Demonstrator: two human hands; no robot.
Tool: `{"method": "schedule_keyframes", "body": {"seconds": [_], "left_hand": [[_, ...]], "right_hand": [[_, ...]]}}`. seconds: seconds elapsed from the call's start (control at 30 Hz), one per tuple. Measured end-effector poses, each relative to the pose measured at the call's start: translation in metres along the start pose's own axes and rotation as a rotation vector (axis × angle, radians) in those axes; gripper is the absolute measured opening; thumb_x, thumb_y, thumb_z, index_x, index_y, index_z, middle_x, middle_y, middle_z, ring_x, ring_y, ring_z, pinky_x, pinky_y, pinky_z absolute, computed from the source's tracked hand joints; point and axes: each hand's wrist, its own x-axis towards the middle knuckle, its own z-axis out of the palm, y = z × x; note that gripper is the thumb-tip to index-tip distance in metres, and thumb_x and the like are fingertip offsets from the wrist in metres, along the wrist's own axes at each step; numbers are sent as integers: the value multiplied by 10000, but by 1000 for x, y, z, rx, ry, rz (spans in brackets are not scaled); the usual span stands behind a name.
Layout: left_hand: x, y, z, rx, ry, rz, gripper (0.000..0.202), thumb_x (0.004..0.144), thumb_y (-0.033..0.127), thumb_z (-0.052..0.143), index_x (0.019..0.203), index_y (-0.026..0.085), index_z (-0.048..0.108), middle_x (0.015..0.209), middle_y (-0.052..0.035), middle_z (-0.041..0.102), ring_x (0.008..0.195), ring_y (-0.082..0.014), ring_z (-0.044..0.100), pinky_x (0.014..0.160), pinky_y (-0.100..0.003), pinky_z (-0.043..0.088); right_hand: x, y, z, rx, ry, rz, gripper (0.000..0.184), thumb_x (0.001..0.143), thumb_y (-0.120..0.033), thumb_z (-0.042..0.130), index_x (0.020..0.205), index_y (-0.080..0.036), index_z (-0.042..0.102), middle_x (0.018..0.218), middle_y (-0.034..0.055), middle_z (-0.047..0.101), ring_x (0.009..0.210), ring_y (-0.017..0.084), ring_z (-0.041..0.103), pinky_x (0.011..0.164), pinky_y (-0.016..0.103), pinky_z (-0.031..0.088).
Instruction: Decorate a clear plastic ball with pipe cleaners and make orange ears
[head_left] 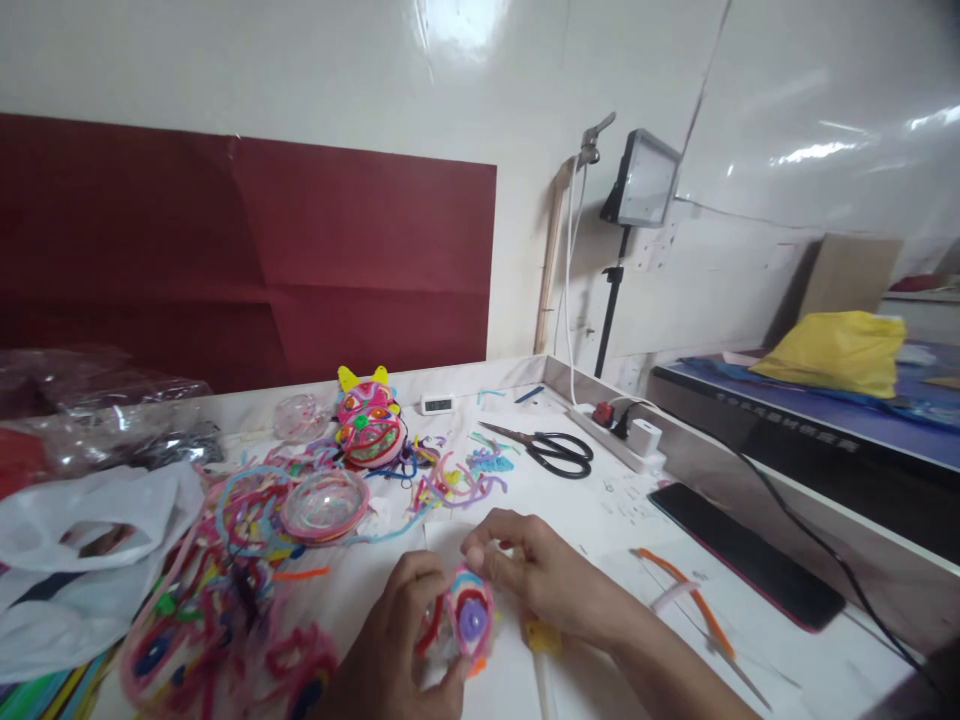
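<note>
My left hand [409, 635] is closed around a small craft piece [471, 620] of fuzzy pipe cleaners, with a pink rim, red and blue bands and a purple centre like an eye. My right hand [525, 570] pinches at its top edge, thumb and forefinger together. Beneath the right wrist lies a yellow-ended object with a pale stick [544, 640], partly hidden. Farther back stands a colourful animal-head figure [369, 420] with yellow ears and a green nose. Just left of my hands sits a clear round plastic shell [324, 503] with a pink rim.
Tangled pipe cleaners [225, 560] and a white plastic bag [90, 570] cover the left side. Black-handled scissors [555, 450], a small digital clock [437, 404], a power strip [619, 440] and a black phone [742, 550] lie to the back and right. Orange pipe cleaner [694, 590] lies near my right forearm.
</note>
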Motion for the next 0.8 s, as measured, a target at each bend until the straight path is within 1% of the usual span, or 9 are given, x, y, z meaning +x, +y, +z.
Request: {"method": "schedule_keyframes", "body": {"seconds": [0.07,0.1,0.2,0.27,0.4,0.53,0.67,0.8], "left_hand": [[0,2,1,-17,21,-20,586,603,22,497,1139,253,444,1068,-70,532,981,-233,585,791,-344,531],[0,3,1,-20,24,-23,581,604,23,496,1136,253,448,1069,-69,533,986,-232,584,798,-342,528],[0,3,1,-23,5,-12,587,612,25,493,1149,255,438,1082,-69,527,1007,-230,578,823,-341,517],[0,3,0,-17,-14,-9,591,621,28,492,1162,255,424,1091,-72,515,1016,-230,574,824,-337,516],[2,2,-3,-1,-45,-9,608,618,23,511,1167,259,397,1088,-76,499,1006,-236,573,808,-343,522],[2,0,-5,24,-85,11,662,592,-8,530,1179,259,384,1081,-80,503,1004,-245,577,804,-347,528],[1,-3,-6,23,-87,33,686,580,-14,545,1191,253,384,1082,-86,503,1000,-261,578,800,-367,532],[3,-2,-7,22,-105,42,662,599,-9,548,1184,249,376,1075,-83,486,997,-251,563,809,-370,525]], "right_hand": [[6,1,-1,34,-34,54,178,823,-297,570,755,-165,669,637,-15,578,609,118,496,584,229,397],[7,2,-1,52,-48,89,173,810,-295,581,744,-161,668,606,-24,552,567,103,461,533,215,368],[12,3,-4,132,-135,163,163,782,-280,589,735,-149,674,608,-23,541,510,76,398,452,191,305],[15,4,-5,185,-183,163,152,760,-258,593,714,-140,675,609,-18,549,510,73,404,455,185,312],[21,8,-5,289,-233,162,123,711,-249,610,694,-143,670,596,-24,556,518,77,432,497,192,350],[22,11,-2,403,-231,159,113,674,-247,626,660,-137,647,574,-29,553,530,79,433,525,201,344],[21,11,0,422,-226,179,100,652,-230,595,635,-137,629,576,-20,556,509,82,414,494,211,305],[25,11,-1,449,-254,163,103,609,-227,584,620,-135,629,582,-17,554,544,93,436,553,227,342]]}}
